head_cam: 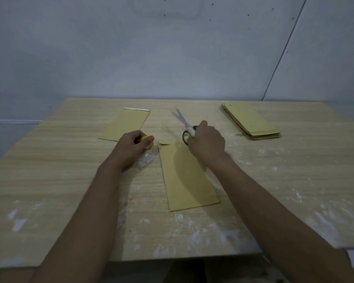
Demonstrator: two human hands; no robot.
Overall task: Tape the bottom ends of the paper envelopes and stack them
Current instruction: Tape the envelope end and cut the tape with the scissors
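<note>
Head view: pale wood-grain desk [70, 180], smeared with white patches, set against a grey wall [172, 58]. Brown paper envelope [187, 176] flat at the centre, far end just below both hands. Left hand [131, 149] down on the desk beside that end, fingers [140, 137] curled round a tape roll [148, 140] with an orange rim; crumpled strip of clear tape [147, 160] trailing toward the envelope's left edge. Right hand [205, 141] clenched on the green-and-black handles of scissors [185, 127], blades blurred, pointing away. Second envelope [126, 125] farther back on the left, white strip along its far edge. Stack of envelopes [251, 121] well apart at the far right.
</note>
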